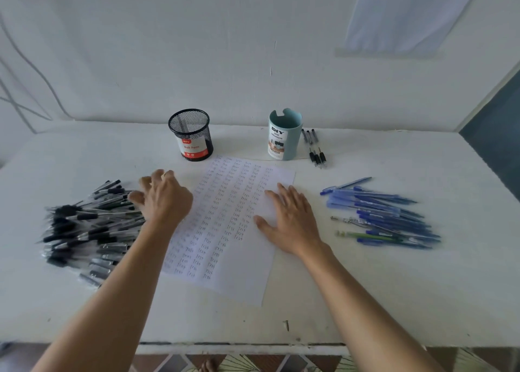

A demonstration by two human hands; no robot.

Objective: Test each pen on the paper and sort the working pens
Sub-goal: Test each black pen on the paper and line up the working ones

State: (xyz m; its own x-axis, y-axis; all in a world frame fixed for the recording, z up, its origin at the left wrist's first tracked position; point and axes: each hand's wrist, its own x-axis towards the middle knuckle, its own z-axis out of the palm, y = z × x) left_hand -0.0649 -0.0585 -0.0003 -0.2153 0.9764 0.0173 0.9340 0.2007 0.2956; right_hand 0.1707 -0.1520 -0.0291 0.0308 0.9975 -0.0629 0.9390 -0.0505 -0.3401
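Observation:
A white paper sheet (225, 231) filled with rows of small handwritten words lies in the middle of the table. A big heap of black pens (87, 231) lies to its left. My left hand (163, 197) hovers at the heap's right edge, fingers loosely curled, holding nothing that I can see. My right hand (287, 219) rests flat on the sheet's right side, fingers spread. A pile of blue pens (385, 216) lies to the right. Behind the sheet stand a black mesh cup (191, 135) and a teal holder (284, 135).
Three black pens (315, 148) lie beside the teal holder at the back. The white table (365, 301) ends at a front edge close to me; a wall runs behind the cups. A tiled floor shows below the table edge.

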